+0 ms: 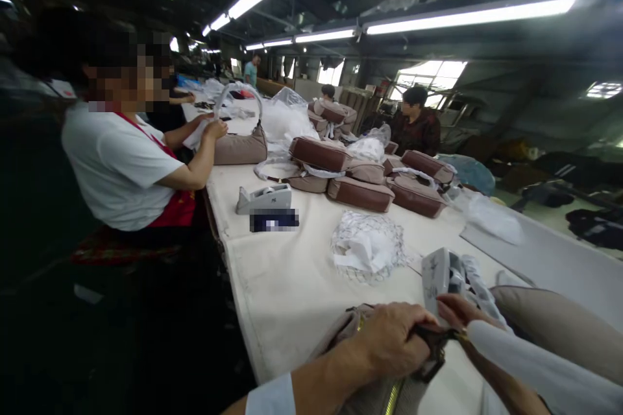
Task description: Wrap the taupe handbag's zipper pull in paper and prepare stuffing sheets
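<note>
In the lower right of the head view, my left hand (pixel 396 337) is closed around the dark brown strap end (pixel 433 340) of a taupe handbag (pixel 360 395) with a gold zipper. White wrapping covers the bag's handle (pixel 530 360), which runs from that strap end across my right forearm. My right hand (pixel 462 311) is beside a grey tape dispenser (pixel 435 275), its visible fingers drawn together. The handle wrapping partly hides this hand, and whatever it may pinch cannot be made out. Another taupe bag (pixel 559 318) lies at the right.
A crumpled white bundle (pixel 367 246) lies ahead of my hands. Farther up the table (pixel 287 272) are a second tape dispenser (pixel 265 200) and several stacked brown handbags (pixel 360 194). A co-worker (pixel 121 162) at the left handles a bag (pixel 241 148); another person (pixel 416 123) is behind the stack.
</note>
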A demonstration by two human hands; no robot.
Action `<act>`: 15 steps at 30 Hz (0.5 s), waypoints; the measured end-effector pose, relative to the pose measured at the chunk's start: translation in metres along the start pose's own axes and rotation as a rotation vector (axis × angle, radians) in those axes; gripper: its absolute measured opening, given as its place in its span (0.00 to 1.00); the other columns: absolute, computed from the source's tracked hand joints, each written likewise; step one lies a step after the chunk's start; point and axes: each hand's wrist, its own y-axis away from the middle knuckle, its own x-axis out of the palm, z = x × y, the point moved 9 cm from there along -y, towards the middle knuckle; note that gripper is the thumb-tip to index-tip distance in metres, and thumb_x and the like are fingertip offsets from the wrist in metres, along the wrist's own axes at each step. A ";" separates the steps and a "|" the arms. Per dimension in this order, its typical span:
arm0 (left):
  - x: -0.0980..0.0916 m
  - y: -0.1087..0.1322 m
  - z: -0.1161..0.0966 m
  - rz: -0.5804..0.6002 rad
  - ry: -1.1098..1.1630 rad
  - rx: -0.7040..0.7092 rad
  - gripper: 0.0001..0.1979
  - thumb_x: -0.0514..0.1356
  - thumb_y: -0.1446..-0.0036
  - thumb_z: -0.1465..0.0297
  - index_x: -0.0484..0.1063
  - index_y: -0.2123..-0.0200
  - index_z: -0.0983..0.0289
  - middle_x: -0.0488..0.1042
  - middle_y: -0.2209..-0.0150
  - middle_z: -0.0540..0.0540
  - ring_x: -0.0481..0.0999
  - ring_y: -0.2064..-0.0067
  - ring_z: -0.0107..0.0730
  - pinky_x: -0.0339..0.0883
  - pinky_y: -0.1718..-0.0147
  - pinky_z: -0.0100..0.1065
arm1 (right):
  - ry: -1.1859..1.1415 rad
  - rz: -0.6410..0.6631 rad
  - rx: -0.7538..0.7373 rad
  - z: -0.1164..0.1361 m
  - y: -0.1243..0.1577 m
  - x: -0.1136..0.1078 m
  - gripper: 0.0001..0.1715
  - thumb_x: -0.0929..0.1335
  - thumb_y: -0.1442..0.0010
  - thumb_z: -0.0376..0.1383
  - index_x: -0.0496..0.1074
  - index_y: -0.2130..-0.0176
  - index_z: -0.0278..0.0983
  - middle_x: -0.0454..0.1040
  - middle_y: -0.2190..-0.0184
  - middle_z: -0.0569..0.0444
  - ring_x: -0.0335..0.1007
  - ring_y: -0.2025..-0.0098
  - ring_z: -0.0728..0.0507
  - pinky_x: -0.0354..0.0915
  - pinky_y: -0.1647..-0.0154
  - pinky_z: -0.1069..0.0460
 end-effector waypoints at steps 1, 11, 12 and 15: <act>0.002 0.001 0.000 -0.006 -0.041 -0.005 0.15 0.54 0.50 0.73 0.74 0.59 0.61 0.77 0.63 0.52 0.73 0.60 0.33 0.64 0.58 0.31 | 0.066 0.068 -0.052 0.003 -0.019 0.022 0.09 0.64 0.43 0.41 0.72 0.69 0.42 0.73 0.73 0.51 0.70 0.72 0.44 0.67 0.72 0.50; -0.011 -0.008 0.005 -0.081 -0.171 -0.007 0.14 0.58 0.54 0.71 0.72 0.61 0.58 0.77 0.61 0.53 0.74 0.58 0.42 0.62 0.58 0.41 | 0.499 0.249 -0.195 0.016 -0.095 0.149 0.16 0.60 0.44 0.25 0.73 0.63 0.38 0.69 0.64 0.48 0.67 0.65 0.44 0.52 0.77 0.55; -0.010 -0.009 0.008 -0.074 -0.150 0.002 0.16 0.57 0.55 0.71 0.72 0.60 0.59 0.77 0.61 0.55 0.74 0.58 0.43 0.63 0.58 0.41 | 0.511 0.255 -0.197 0.014 -0.098 0.150 0.15 0.60 0.42 0.26 0.73 0.67 0.38 0.69 0.65 0.49 0.67 0.66 0.45 0.52 0.77 0.55; -0.012 -0.011 0.017 -0.103 -0.093 0.001 0.18 0.55 0.54 0.72 0.71 0.58 0.64 0.77 0.61 0.60 0.75 0.59 0.44 0.65 0.58 0.40 | 0.517 0.233 -0.193 0.008 -0.105 0.143 0.16 0.57 0.39 0.30 0.73 0.62 0.38 0.70 0.63 0.49 0.67 0.67 0.45 0.55 0.74 0.54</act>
